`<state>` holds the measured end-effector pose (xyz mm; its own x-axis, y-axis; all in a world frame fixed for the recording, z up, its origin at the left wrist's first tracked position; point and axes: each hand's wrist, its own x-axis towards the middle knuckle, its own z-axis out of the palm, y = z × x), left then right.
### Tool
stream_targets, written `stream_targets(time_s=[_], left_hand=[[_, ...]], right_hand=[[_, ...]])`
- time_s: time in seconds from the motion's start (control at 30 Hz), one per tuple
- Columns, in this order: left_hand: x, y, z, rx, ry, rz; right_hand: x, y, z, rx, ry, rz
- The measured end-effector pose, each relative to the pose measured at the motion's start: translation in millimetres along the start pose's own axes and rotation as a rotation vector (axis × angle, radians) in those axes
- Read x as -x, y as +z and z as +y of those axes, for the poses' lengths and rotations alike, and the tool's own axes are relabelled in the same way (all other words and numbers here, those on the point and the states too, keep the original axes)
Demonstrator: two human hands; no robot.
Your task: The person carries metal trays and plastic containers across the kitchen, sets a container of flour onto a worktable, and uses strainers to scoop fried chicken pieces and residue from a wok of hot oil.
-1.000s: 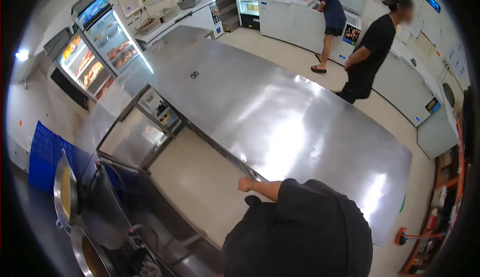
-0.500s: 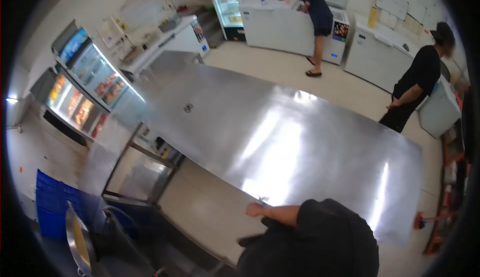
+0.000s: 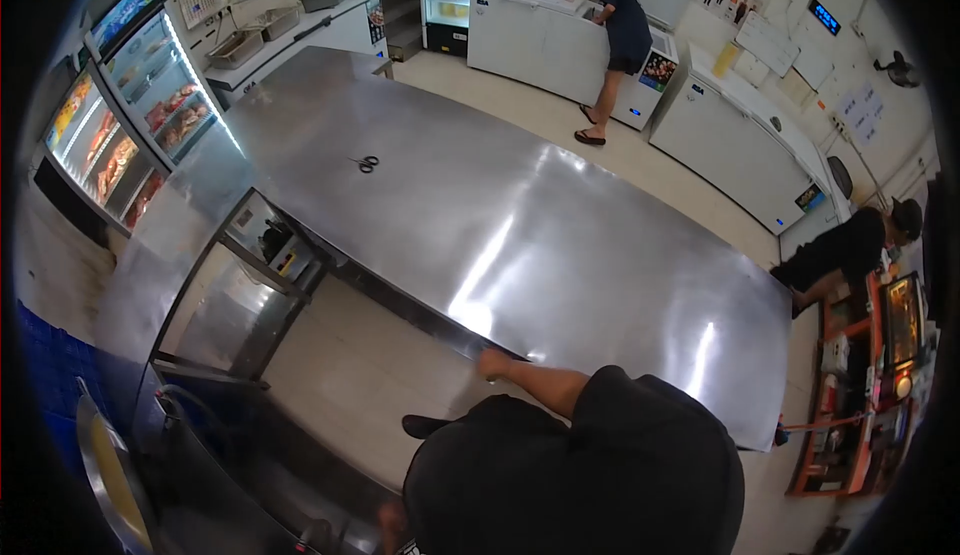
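Observation:
My right hand (image 3: 491,364) is beside the near edge of a long stainless steel table (image 3: 600,255), its fingers curled; what they hold, if anything, is hidden. My left hand (image 3: 391,525) shows only as a blur at the bottom edge, below my dark shoe (image 3: 425,426), and its fingers cannot be made out. Black-handled scissors (image 3: 368,164) lie on the far left part of the table, away from both hands.
One person (image 3: 624,30) leans over an open chest freezer (image 3: 530,45). Another person (image 3: 845,245) bends by an orange shelf (image 3: 850,395). Lit display fridges (image 3: 165,85) stand left. A large pan (image 3: 115,475) and blue crate (image 3: 45,385) are at lower left.
My view has shifted and my body has moved along the table edge. My left hand has come into view. The person at the right has gone from standing to bending down.

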<state>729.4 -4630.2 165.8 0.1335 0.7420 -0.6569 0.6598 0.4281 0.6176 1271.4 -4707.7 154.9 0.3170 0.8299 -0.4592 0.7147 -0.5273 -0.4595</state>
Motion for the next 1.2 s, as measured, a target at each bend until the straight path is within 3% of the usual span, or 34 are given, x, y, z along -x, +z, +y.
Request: stream_targets(time_s=[0.1, 0.2, 0.23, 0.3, 0.37, 0.43, 0.47, 0.53, 0.6, 0.73, 0.8, 0.9, 0.97, 1.03, 1.07, 1.1, 1.17, 1.2], left_hand=[[-29.2, -37.5, 2.1, -0.84, 0.463, -0.062], [-65.6, -66.6, 9.0, -1.155, 0.773, -0.019], [-77.4, -73.5, 12.0, -1.224, 0.649, -0.014], [-100.3, -88.3, 20.1, -0.987, 0.614, 0.042], [-127.9, -101.7, 10.9, -0.508, 0.426, -0.011], [-129.1, -109.7, 20.2, -0.032, 0.285, 0.095], [-135.4, -109.6, 25.2, 0.239, -0.062, 0.135], [-123.3, -116.5, 41.0, 0.025, -0.004, 0.285], [-118.7, -113.2, 28.1, 0.171, -0.065, 0.332], [-53.8, -104.8, 39.1, 0.355, -0.134, 0.452], [-6.1, -94.8, 53.6, 0.402, -0.188, 0.58], [45.1, -47.1, 20.0, 0.269, -0.311, 0.767], [100.9, -9.8, 16.5, 0.363, -0.469, 0.889], [149.7, 42.6, 8.0, 0.414, -0.553, 1.013], [171.1, 66.5, 7.5, 0.436, -0.749, 0.965], [192.3, 86.1, 5.3, 0.445, -0.919, 0.887], [204.5, 203.8, -71.4, 0.145, -0.977, 0.635], [225.7, 240.3, -71.9, 0.167, -1.081, 0.638]], right_hand=[[3.7, -5.3, -8.2, -0.174, 0.212, 0.066], [-4.6, -1.1, -12.1, -0.101, 0.28, -0.06], [-5.8, 0.6, -17.9, -0.074, 0.291, -0.027], [-0.1, -3.3, -39.6, -0.01, 0.294, 0.021], [-36.3, 43.7, -6.5, 0.17, 0.167, -0.074], [-41.8, 20.9, -40.2, 0.346, 0.037, -0.118], [-62.2, 30.9, -28.7, 0.329, 0.034, -0.161], [-103.0, 43.1, -36.7, 0.299, 0.073, -0.267], [-130.7, 27.8, -68.7, 0.283, 0.157, -0.376], [-186.8, 16.2, -140.1, 0.605, -0.154, -0.495], [-215.0, 13.0, -190.1, 0.923, -0.443, -0.641], [-258.5, 25.6, -246.8, 1.005, -1.002, -0.63], [-303.3, 70.2, -259.0, 0.647, -0.644, -0.754], [-285.8, 75.8, -319.9, 0.419, -0.417, -0.842], [-274.8, 77.6, -339.1, 0.292, -0.264, -0.856], [-263.5, 85.3, -353.3, 0.305, -0.319, -0.886], [-246.1, 104.9, -365.1, 0.288, -0.424, -0.925], [-231.3, 115.0, -373.5, 0.285, -0.468, -0.955]])
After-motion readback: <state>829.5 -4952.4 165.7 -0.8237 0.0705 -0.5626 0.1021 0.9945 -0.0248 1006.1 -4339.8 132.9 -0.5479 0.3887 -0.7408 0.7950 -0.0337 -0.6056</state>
